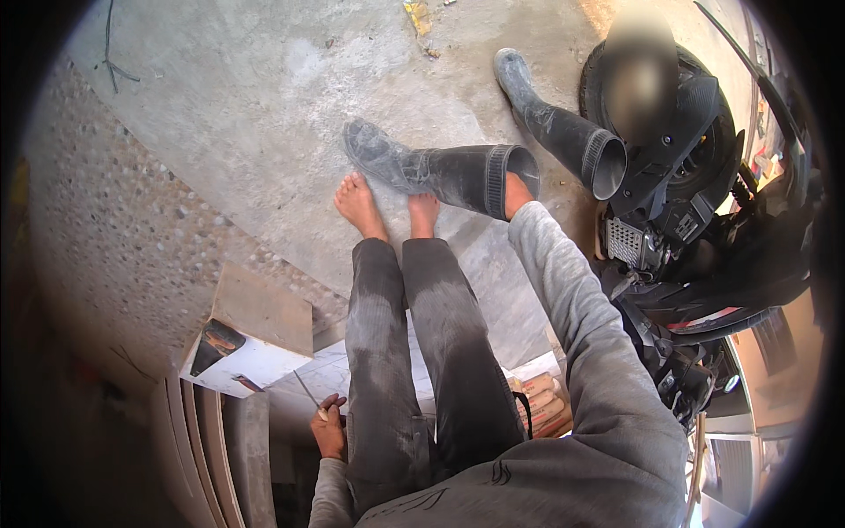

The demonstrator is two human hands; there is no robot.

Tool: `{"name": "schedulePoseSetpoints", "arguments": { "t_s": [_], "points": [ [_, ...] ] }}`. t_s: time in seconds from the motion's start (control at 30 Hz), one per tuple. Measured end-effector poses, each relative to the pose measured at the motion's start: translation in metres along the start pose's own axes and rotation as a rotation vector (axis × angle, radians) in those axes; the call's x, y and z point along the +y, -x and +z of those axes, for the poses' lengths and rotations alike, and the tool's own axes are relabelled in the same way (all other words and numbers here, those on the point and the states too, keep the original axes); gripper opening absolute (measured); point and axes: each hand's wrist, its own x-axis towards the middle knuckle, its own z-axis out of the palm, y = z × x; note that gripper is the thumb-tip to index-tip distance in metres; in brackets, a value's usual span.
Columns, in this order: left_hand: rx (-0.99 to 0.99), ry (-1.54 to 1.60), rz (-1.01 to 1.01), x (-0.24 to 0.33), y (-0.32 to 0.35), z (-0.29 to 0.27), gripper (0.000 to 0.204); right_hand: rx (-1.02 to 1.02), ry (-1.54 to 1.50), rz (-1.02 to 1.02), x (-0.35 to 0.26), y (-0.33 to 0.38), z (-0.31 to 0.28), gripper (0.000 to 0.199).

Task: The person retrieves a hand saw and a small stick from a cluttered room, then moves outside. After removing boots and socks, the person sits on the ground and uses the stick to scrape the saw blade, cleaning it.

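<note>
A grey-black rubber boot (pixel 440 172), dusty at the toe, lies sideways across my view and covers the toes of my right foot (pixel 423 211). My right hand (pixel 518 194) reaches into its ribbed top and holds it there; the fingers are hidden inside. The matching boot (pixel 559 123) is farther right, its opening toward me. Down at the left, beside my thigh, my left hand (pixel 329 429) is closed on a thin dark rod (pixel 306 390) that slants up toward a box. My bare left foot (pixel 359 207) rests on the concrete.
A motorcycle (pixel 678 211) stands close on the right. At left are a white-and-brown box (pixel 255 330) and several upright boards (pixel 246 449). Pebbled paving (pixel 132 211) borders the concrete floor (pixel 264 114). Cylindrical tan packages (pixel 541 407) sit beside my right thigh.
</note>
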Motion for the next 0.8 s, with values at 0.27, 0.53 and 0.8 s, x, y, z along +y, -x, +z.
{"name": "schedulePoseSetpoints", "arguments": {
  "t_s": [0.27,0.53,0.8],
  "points": [
    [0.016,0.005,-0.033,-0.016,0.024,-0.015,0.029,0.427,-0.537,-0.036,-0.059,0.095,0.070,0.051],
    [-0.050,0.004,0.060,-0.025,0.014,-0.004,0.026,0.386,0.197,-0.394,-0.074,0.115,0.047,0.031],
    [0.020,0.093,0.008,-0.019,0.048,0.001,0.029,0.530,0.358,-0.308,-0.039,0.137,-0.020,0.007]
  ]
}}
